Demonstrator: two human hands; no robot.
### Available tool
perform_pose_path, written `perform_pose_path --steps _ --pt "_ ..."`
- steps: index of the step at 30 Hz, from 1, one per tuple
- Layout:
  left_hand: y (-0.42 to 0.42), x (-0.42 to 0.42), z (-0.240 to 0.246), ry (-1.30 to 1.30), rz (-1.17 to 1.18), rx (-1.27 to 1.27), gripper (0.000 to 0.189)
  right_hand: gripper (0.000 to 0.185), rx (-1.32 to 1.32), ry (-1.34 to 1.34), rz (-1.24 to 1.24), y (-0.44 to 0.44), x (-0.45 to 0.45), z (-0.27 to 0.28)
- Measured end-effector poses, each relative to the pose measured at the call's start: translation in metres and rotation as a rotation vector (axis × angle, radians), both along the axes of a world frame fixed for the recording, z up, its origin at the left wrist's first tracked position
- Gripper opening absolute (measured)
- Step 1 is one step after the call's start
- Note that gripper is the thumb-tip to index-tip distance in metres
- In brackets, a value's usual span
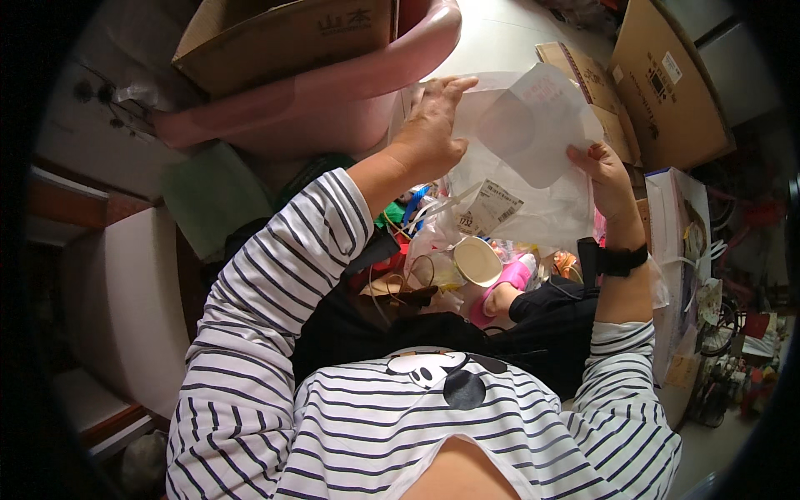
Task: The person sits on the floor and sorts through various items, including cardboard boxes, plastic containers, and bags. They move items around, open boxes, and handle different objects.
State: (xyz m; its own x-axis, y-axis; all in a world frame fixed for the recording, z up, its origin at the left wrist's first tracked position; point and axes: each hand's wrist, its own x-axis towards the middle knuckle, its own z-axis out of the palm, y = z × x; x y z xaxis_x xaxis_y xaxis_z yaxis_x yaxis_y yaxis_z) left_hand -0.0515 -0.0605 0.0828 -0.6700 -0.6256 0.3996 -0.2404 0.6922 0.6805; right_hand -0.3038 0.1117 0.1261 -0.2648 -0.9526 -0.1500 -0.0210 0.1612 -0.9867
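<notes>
My right hand (pixel 606 172) pinches a translucent plastic sheet (pixel 537 134) with rounded corners and faint red print, thumb on top. Behind and below it spreads a large clear plastic bag (pixel 550 215); whether my fingers grip the bag too is unclear. My left hand (pixel 437 122) is at the bag's left side with thumb and fingers apart, nothing visible in its grasp. A white paper tag (pixel 490 208) with barcodes and writing shows at the bag's lower part. Beneath the bag lies a pale paper tub (pixel 478 261), among loose plastic wrappings and cords.
A pink plastic tub (pixel 350 119) bears an open cardboard box (pixel 300 44) at the upper left. More cardboard boxes (pixel 669 87) stand at the upper right, above a white box (pixel 675 250). My foot wears a pink shoe (pixel 515 275) amid the clutter. A green panel (pixel 215 197) leans at left.
</notes>
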Motion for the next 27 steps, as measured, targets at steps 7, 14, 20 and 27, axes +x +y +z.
perform_pose_path --steps 7,14,20,27 --pt "-0.010 0.000 -0.002 -0.066 -0.240 0.256 0.045 0.040 -0.032 -0.067 -0.022 0.007 -0.004 -0.003" --pt "-0.005 -0.006 0.003 -0.115 -0.206 0.366 0.029 0.042 -0.246 -0.108 -0.097 0.004 -0.013 -0.022" --pt "-0.011 0.001 0.004 -0.278 -0.116 0.263 0.022 0.047 -0.435 -0.494 -0.554 0.007 -0.043 -0.011" --pt "0.007 -0.002 -0.006 -0.249 -0.265 -0.165 0.024 0.023 -0.627 -0.034 -0.384 -0.002 -0.010 0.012"
